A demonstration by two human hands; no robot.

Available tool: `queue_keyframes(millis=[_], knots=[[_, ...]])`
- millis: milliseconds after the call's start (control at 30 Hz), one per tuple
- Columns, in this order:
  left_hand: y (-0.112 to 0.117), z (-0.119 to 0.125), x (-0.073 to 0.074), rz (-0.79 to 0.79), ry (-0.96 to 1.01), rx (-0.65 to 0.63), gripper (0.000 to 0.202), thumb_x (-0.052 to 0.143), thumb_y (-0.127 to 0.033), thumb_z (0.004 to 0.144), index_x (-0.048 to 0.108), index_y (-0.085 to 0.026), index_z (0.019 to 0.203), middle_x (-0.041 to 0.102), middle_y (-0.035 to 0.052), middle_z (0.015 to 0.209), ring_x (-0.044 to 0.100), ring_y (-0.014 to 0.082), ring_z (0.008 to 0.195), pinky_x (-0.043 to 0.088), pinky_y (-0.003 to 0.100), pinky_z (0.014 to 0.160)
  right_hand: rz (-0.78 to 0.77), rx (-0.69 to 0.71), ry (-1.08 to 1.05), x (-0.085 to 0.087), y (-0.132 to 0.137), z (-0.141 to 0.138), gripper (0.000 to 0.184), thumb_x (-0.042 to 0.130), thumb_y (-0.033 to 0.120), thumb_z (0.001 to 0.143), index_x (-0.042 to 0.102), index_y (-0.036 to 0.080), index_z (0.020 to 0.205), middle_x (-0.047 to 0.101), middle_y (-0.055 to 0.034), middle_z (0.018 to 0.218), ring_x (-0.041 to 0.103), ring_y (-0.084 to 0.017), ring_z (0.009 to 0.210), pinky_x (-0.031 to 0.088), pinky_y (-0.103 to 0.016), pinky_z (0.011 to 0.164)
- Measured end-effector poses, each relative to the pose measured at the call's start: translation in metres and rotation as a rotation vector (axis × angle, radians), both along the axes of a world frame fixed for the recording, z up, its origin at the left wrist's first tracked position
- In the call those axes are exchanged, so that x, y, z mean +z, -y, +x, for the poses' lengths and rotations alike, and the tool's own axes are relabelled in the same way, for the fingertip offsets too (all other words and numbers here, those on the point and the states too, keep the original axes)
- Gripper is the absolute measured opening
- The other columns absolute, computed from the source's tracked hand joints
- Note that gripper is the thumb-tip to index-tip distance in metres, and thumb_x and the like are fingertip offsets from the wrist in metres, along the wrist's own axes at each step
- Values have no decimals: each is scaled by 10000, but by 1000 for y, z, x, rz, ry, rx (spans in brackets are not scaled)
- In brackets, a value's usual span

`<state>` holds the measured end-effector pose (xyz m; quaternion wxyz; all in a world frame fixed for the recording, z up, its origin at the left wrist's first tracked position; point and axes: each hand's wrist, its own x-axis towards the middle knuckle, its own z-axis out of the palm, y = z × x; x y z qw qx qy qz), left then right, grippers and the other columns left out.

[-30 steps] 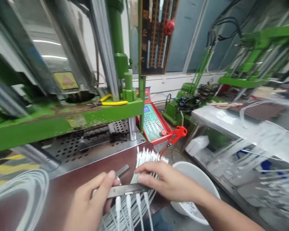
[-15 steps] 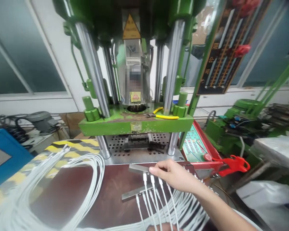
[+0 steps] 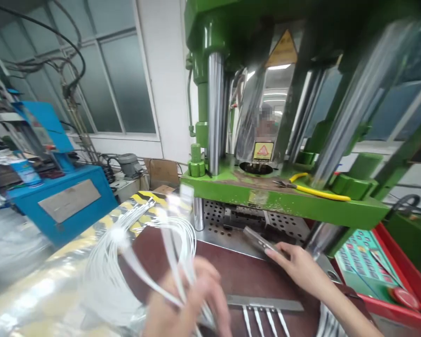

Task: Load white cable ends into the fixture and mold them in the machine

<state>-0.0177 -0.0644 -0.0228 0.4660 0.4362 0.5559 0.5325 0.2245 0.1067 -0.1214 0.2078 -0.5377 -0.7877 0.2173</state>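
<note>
My left hand (image 3: 191, 304) is low in the middle, blurred by motion, fingers closed on a bundle of white cables (image 3: 140, 243) that loops up to the left. My right hand (image 3: 301, 267) reaches forward to the press bed, its fingers pinching one end of a flat metal bar (image 3: 257, 239). A second metal bar (image 3: 266, 303) lies on the brown table (image 3: 245, 276) near me, with several white cable ends (image 3: 263, 320) lined up under it.
The green vertical press (image 3: 280, 196) stands straight ahead, with yellow-handled pliers (image 3: 315, 192) on its platen and a perforated steel bed (image 3: 214, 213) below. A red and green control panel (image 3: 365, 262) sits at the right. A blue machine (image 3: 59, 196) stands at the left.
The view has swung left. My right hand moved from the cable ends to the metal bar by the press bed. My left hand came into view, lifting the cable bundle.
</note>
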Motion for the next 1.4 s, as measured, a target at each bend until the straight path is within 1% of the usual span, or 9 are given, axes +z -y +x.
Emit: queue_keyframes(millis=[67, 133, 267, 400, 567, 700, 867, 1067, 1400], knots=[[-31, -58, 12, 250, -390, 500, 449, 360, -592, 838, 579, -207, 766, 667, 52, 749, 615, 215, 729, 466, 325, 692, 54, 13, 59, -11, 2, -2, 389, 389, 564, 832, 565, 220, 867, 660, -40, 780, 611, -249, 744, 390, -307, 634], [-61, -119, 12, 39, -733, 798, 476, 269, -538, 872, 582, -202, 747, 666, 61, 724, 613, 230, 745, 432, 325, 696, 112, 23, 132, -18, 5, -6, 360, 386, 552, 841, 535, 228, 888, 660, -49, 789, 617, -265, 759, 390, -328, 636], [-90, -181, -19, -196, -811, 569, 484, 625, -598, 638, 470, -205, 400, 450, 40, 298, 490, 249, 378, 336, 331, 482, 185, 97, 177, -21, 7, -12, 298, 373, 491, 878, 497, 224, 836, 628, -43, 805, 604, -249, 781, 401, -341, 656], [-81, -136, -54, -122, -774, 260, 470, 507, -624, 735, 526, -192, 551, 531, -14, 441, 486, 167, 415, 351, 265, 506, 317, 128, 196, -22, 5, -13, 254, 445, 441, 870, 503, 201, 811, 576, -49, 845, 561, -219, 831, 412, -324, 701], [-59, -48, -62, -109, -677, -278, 373, 447, -549, 817, 585, -204, 780, 556, -28, 597, 468, 137, 513, 305, 224, 500, 316, 96, 196, -25, 2, -14, 263, 517, 440, 839, 544, 179, 841, 574, -56, 852, 543, -205, 848, 419, -316, 739], [-53, -23, -73, -167, -778, -487, 317, 528, -508, 787, 554, -246, 963, 555, -44, 686, 520, 154, 628, 347, 228, 564, 304, 63, 166, -7, 9, -9, 272, 485, 446, 857, 564, 194, 924, 591, -57, 906, 533, -202, 902, 416, -312, 779], [-52, -23, -94, -145, -925, -540, 270, 580, -425, 773, 503, -275, 984, 544, -64, 677, 535, 155, 666, 349, 229, 593, 1, 218, 27, 27, 35, 18, 277, 469, 475, 855, 588, 236, 927, 609, -8, 849, 554, -159, 767, 412, -267, 685], [-48, -19, -106, -34, -998, -521, 107, 386, -331, 893, 470, -272, 923, 597, -26, 786, 559, 176, 737, 349, 258, 639, -153, 293, 86, 13, 51, 44, 206, 628, 406, 763, 585, 236, 872, 567, 10, 859, 525, -145, 752, 395, -250, 667], [-135, -26, -89, -67, -193, -325, 307, 512, -435, 829, 436, -186, 993, 579, -10, 718, 550, 126, 492, 423, 232, 432, -296, 180, -308, 26, -9, 28, 245, 499, 424, 835, 527, 198, 924, 605, 9, 700, 569, -125, 538, 463, -251, 533]])
